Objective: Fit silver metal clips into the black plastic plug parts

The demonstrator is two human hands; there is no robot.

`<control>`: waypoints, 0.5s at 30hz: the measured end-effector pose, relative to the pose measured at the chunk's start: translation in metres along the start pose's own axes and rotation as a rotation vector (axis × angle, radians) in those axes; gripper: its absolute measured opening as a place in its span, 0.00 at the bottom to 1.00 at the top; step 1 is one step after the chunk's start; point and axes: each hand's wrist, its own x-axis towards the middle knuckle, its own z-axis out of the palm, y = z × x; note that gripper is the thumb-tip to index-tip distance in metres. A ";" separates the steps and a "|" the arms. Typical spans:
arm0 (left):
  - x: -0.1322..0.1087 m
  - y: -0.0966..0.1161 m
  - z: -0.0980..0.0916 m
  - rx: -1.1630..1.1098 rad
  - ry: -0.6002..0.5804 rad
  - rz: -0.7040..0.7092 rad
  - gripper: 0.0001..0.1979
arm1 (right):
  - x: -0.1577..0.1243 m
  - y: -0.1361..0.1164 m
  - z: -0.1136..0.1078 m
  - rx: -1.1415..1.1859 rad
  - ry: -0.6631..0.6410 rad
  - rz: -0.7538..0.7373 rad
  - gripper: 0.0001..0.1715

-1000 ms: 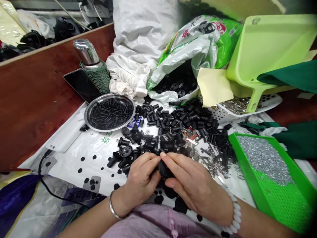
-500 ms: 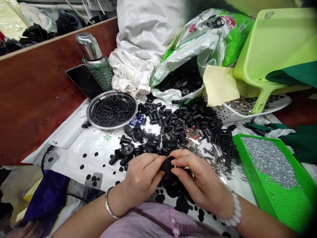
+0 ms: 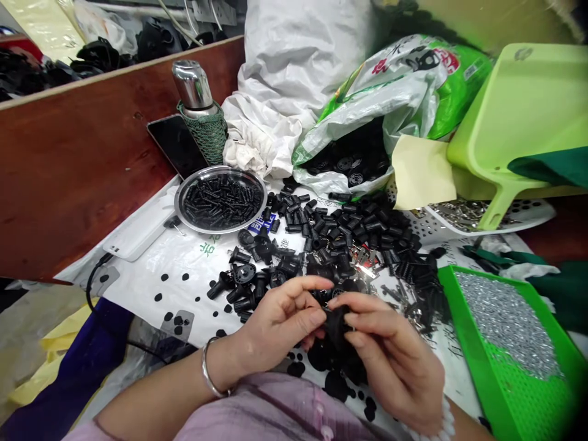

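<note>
Low in the middle, my right hand [image 3: 397, 349] pinches a dark black plastic part [image 3: 336, 326] between thumb and fingertips; its exact shape is blurred. My left hand [image 3: 280, 315] is just left of it, with fingers curled, the index reaching forward and the thumb tip close to the black part. Whatever lies between the left fingers is too small to make out. Beyond both hands spreads a heap of black plastic sleeves [image 3: 367, 223]. Several flanged black pieces [image 3: 243, 274] lie at its near left, and small metal clips [image 3: 365, 263] are mixed in at the right.
A round metal dish [image 3: 184, 219] of black springs [image 3: 220, 199] stands at left, by a phone [image 3: 177, 144] and a flask [image 3: 202, 122]. A green tray [image 3: 528, 398] of small metal pieces sits right. Behind are an open bag [image 3: 408, 92] and a light-green dustpan [image 3: 519, 110].
My left hand has loosened from the black part and its index finger has lifted forward. My right hand still grips the part, slightly lower and further right. The whole view has shifted.
</note>
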 end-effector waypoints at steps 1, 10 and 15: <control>0.000 -0.001 0.001 -0.054 0.003 -0.050 0.23 | 0.000 -0.001 0.000 -0.027 -0.021 -0.038 0.12; -0.009 -0.006 0.004 0.505 0.137 0.357 0.17 | -0.003 0.001 0.011 -0.010 0.051 0.069 0.09; -0.008 -0.010 0.005 0.766 0.109 0.691 0.24 | -0.003 -0.001 0.013 0.335 0.109 0.330 0.04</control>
